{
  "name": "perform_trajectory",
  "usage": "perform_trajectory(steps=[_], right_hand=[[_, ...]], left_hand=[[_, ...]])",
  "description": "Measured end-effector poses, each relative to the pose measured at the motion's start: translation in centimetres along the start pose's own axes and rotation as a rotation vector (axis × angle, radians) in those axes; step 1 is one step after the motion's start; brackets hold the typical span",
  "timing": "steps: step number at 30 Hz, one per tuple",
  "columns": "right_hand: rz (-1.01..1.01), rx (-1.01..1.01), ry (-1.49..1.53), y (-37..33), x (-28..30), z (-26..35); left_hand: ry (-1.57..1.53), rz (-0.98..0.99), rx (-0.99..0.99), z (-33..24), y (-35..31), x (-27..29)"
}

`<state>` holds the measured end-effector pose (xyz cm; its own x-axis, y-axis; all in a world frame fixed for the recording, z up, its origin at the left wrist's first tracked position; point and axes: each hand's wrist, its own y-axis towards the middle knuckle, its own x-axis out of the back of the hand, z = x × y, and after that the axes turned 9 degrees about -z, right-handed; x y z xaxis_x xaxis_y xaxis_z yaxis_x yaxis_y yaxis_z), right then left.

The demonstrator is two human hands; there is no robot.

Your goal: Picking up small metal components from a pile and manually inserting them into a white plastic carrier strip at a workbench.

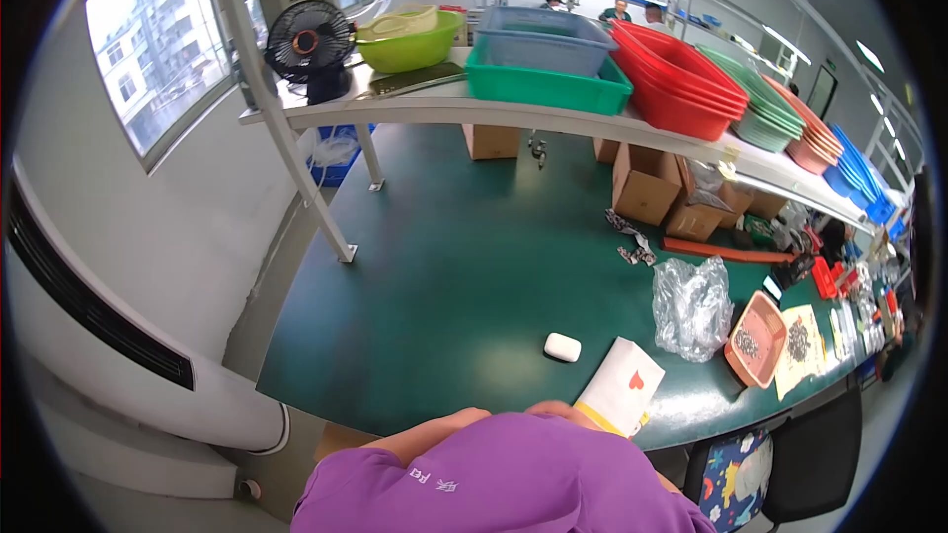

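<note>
Near the front edge of the green table (pixel 425 266), my left hand (pixel 468 418) is mostly hidden behind my purple shirt (pixel 494 479); only a strip of bare arm and its end show. My right hand (pixel 555 409) also shows just as a bit of skin above the shirt. The fingers of both are hidden, so I cannot see what they hold. Closest to my right hand is a flat white pouch (pixel 624 382) with a red heart and a yellow edge. A small white rounded case (pixel 563 347) lies beyond it.
To the right lie a clear plastic bag (pixel 691 308), a pink tray (pixel 758 341) of small metal parts and cardboard boxes (pixel 647 186). A shelf (pixel 415 111) above the table carries a black fan (pixel 309 41) and stacked coloured baskets (pixel 681 84). A chair (pixel 815 454) stands at lower right.
</note>
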<state>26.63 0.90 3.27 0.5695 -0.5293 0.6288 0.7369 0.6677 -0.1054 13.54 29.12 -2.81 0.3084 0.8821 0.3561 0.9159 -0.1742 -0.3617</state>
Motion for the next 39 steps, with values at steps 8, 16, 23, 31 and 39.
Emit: perform_trajectory(steps=[8,16,23,31,39], right_hand=[[0.213,0.014,-0.091,2.7,-1.7,3.0],[0.303,-0.083,-0.100,3.1,-5.3,5.0],[0.348,-0.201,-0.048,2.9,-8.8,6.5],[0.431,-0.303,0.038,2.7,-11.8,7.2],[0.498,-0.346,0.149,0.0,-13.2,6.6]], left_hand=[[0.097,-0.631,0.320,7.6,-3.8,4.2],[0.279,-1.054,0.364,10.7,-7.7,6.5],[0.345,-1.045,0.166,11.9,-8.1,6.7],[0.397,-1.081,0.114,12.6,-8.4,6.6],[0.311,-1.099,0.182,12.1,-7.9,7.0]])
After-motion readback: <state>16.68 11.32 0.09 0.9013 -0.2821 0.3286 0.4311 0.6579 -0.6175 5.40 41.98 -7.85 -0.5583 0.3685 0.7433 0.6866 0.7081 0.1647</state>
